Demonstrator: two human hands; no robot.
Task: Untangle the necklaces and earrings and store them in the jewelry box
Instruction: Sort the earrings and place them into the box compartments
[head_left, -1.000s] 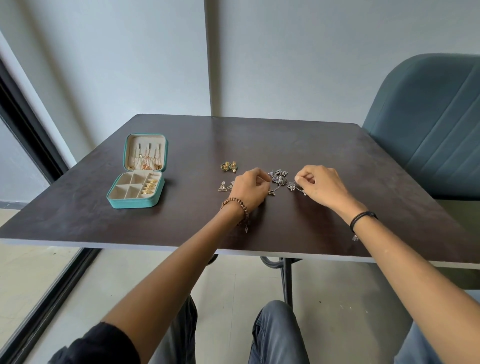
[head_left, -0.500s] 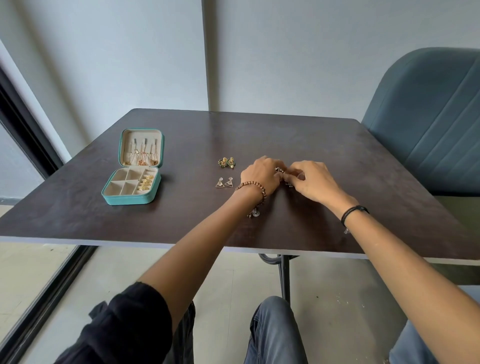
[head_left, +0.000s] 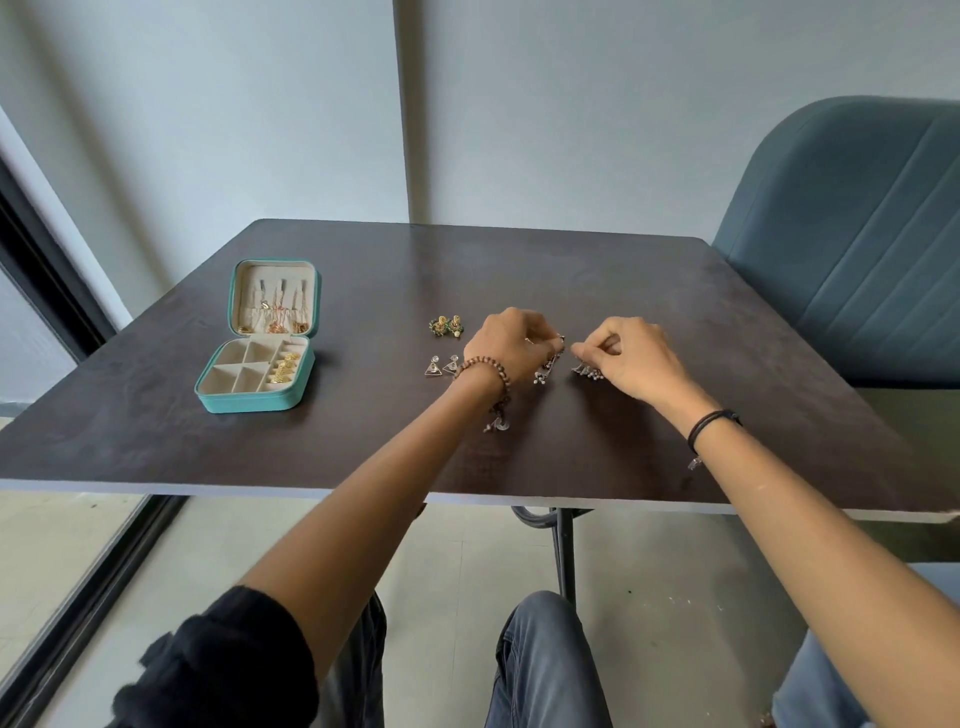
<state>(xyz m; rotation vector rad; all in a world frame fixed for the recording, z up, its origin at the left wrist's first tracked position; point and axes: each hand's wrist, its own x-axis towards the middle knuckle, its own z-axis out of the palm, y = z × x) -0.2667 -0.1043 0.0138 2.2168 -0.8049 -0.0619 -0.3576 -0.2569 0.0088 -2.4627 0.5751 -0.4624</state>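
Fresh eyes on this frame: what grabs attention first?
Mid-table, the left hand pinches a silver cluster and the right hand pinches a second silver cluster, with a small gap between them. Toward the table's left side, an open teal jewelry box has gold pieces in its tray and chains in its lid. Between the box and the hands lie gold-green earrings and, nearer, silver triangle earrings.
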